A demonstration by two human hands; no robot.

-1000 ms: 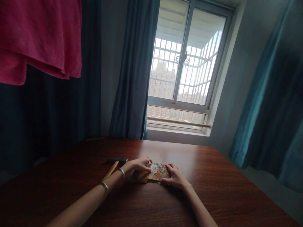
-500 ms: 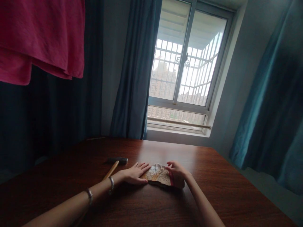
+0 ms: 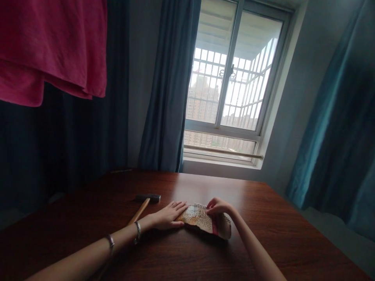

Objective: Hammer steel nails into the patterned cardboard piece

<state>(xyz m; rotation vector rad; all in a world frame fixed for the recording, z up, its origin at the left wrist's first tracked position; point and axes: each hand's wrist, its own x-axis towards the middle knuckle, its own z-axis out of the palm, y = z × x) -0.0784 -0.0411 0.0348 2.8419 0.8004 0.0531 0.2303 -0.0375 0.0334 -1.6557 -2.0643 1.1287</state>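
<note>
A small flat wooden board [image 3: 205,223] with a speckled top and a row of thin upright nails lies on the dark wooden table [image 3: 263,242]. My left hand [image 3: 168,216] lies flat with fingers stretched out, pressing the board's left end. My right hand [image 3: 216,206] is curled over the nails at the board's far edge, fingertips pinched together on one of them. A hammer [image 3: 143,206] with a wooden handle and dark head lies just left of my left wrist.
Bracelets ring my left forearm. A window [image 3: 231,78] with bars stands behind the table, blue curtains [image 3: 164,89] on both sides. A red cloth [image 3: 52,47] hangs at the upper left.
My left hand went from gripping the board to lying flat on its left end. My right hand moved from the board's right side up to the nails and pinched shut. The board shifted slightly right.
</note>
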